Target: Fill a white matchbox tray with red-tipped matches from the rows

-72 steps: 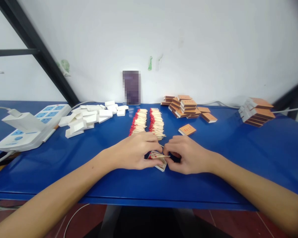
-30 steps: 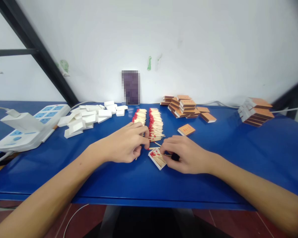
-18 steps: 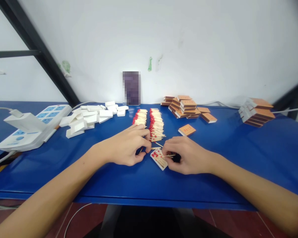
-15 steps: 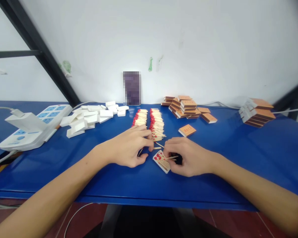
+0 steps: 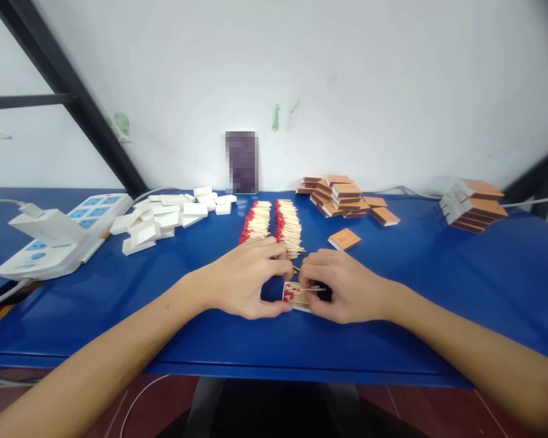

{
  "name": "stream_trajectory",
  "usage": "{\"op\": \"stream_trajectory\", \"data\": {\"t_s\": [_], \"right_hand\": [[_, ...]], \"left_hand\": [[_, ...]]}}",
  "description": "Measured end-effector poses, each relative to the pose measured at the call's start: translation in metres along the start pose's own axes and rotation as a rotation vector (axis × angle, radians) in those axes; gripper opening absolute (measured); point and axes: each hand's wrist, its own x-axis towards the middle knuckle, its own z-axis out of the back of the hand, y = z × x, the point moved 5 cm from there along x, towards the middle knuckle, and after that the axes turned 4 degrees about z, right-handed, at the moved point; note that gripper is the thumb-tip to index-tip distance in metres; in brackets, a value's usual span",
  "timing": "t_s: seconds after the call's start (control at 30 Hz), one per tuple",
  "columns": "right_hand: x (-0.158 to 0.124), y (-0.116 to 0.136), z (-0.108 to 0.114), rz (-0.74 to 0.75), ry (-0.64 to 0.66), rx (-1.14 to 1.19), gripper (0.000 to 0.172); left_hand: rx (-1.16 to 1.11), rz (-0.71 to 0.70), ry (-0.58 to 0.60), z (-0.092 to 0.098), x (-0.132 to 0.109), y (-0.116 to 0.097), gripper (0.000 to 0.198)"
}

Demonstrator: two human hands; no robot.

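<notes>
1. Matchbox tray (image 5: 301, 309) lies between the hands.
2. Left hand (image 5: 253, 278) spreads thumb and forefinger around its left end, seemingly steadying it.
3. Right hand (image 5: 341, 286) curls over matches (image 5: 296, 296); cannot tell whether pinching.

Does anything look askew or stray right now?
Yes. A few matches jut from the tray into the gap of the right hand, crossing those inside. Another loose match lies behind the tray, apart from the rows. I see no damage.
</notes>
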Motion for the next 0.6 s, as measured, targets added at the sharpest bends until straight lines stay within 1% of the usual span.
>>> {"op": "stream_trajectory", "data": {"t_s": [0.07,0.17,0.3,0.33,0.43,0.5,0.6], "right_hand": [[0.0,0.0,0.0,0.003,0.018,-0.011,0.003],[0.0,-0.001,0.001,0.001,0.027,-0.015,0.003],[-0.001,-0.002,0.004,0.022,0.055,-0.044,0.005],[-0.002,-0.002,0.004,0.03,0.063,-0.055,0.007],[-0.002,-0.001,0.004,0.036,0.092,-0.069,0.009],[-0.002,0.0,0.003,0.033,0.111,-0.058,0.011],[-0.002,0.0,0.003,0.023,0.118,-0.028,0.012]], "left_hand": [[0.004,-0.005,-0.01,-0.001,0.0,0.0,0.034],[0.006,-0.021,-0.026,-0.001,0.001,-0.001,0.036],[0.067,-0.032,-0.068,0.005,0.001,0.006,0.016],[0.094,-0.03,-0.072,0.007,0.001,0.008,0.015],[0.122,-0.005,-0.023,0.012,0.0,0.014,0.024],[0.082,0.02,0.031,0.014,-0.001,0.014,0.029],[0.014,0.033,0.08,0.015,-0.004,0.01,0.031]]}}
